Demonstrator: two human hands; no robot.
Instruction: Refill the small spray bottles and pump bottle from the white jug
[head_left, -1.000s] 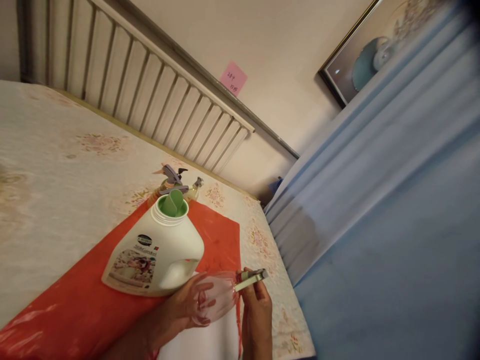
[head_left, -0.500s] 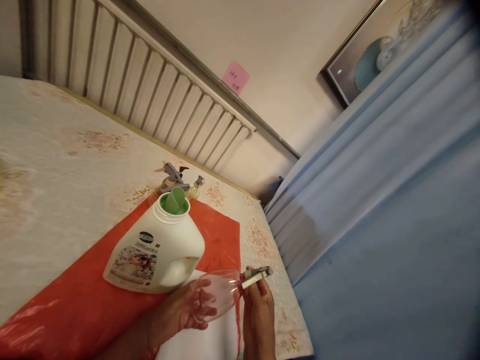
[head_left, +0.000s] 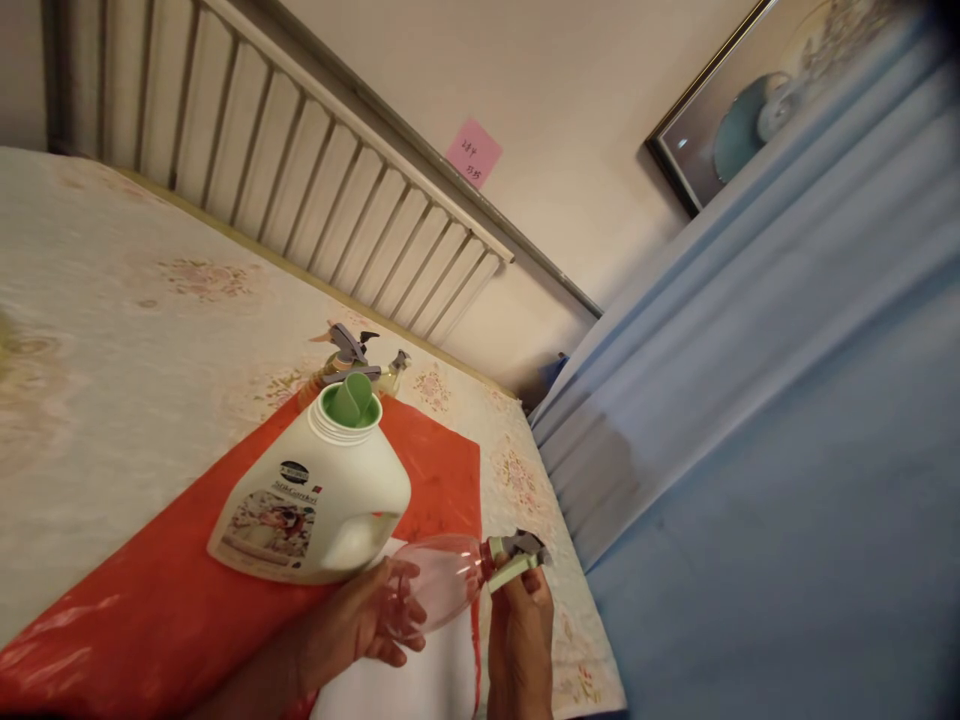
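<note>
A clear pinkish spray bottle (head_left: 448,580) lies tilted on its side in the air between my hands, its neck to the right. My left hand (head_left: 367,615) supports the bottle's base, fingers curled around it and partly seen through the plastic. At the neck, my right hand (head_left: 523,625) has its fingers closed on the grey and pale green spray head (head_left: 517,555). Just behind my left hand stands a large white detergent jug (head_left: 337,480) with a green pouring spout (head_left: 354,402) in its open mouth.
Red plastic sheeting (head_left: 165,580) and a white sheet (head_left: 405,685) lie on the floral tablecloth (head_left: 112,300). Behind the jug are further spray bottles (head_left: 394,372), partly hidden. A radiator (head_left: 300,160) lines the wall; a blue curtain (head_left: 765,480) hangs at the right.
The spray head has turned at the neck, showing more of its grey top. My right hand has shifted slightly with it, while the left fingers have loosened a little. The jug stays put.
</note>
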